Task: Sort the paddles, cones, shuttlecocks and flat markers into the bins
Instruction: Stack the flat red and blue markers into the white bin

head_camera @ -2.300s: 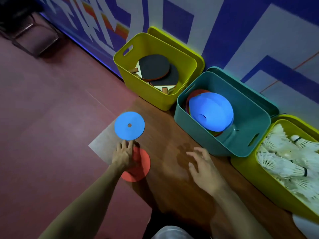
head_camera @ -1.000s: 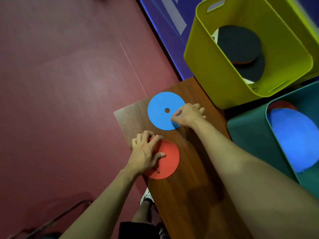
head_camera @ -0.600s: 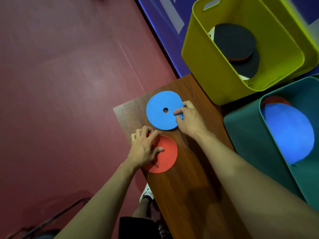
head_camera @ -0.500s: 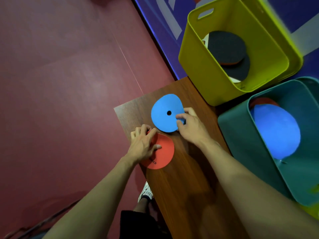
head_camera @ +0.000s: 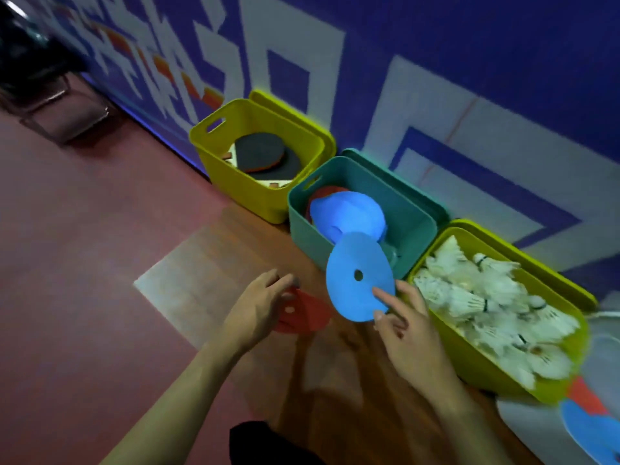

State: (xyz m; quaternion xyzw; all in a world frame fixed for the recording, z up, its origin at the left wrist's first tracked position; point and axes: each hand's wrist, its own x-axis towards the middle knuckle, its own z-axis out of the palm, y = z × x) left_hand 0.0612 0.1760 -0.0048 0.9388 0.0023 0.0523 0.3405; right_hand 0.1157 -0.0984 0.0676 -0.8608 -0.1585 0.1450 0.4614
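Blue flat marker (head_camera: 359, 276) pinched at its lower edge by the right hand (head_camera: 407, 333), lifted off the table (head_camera: 214, 263) and tilted up, probably for carrying to a bin. Red marker (head_camera: 302, 313) gripped in the left hand (head_camera: 256, 310), raised likewise. Nearby along the wall: teal bin (head_camera: 416, 226) with cones, yellow bin (head_camera: 469, 367) with shuttlecocks (head_camera: 486, 297).

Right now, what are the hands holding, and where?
Right hand pinches the blue flat marker at its lower edge; left hand grips the red flat marker by its left side.
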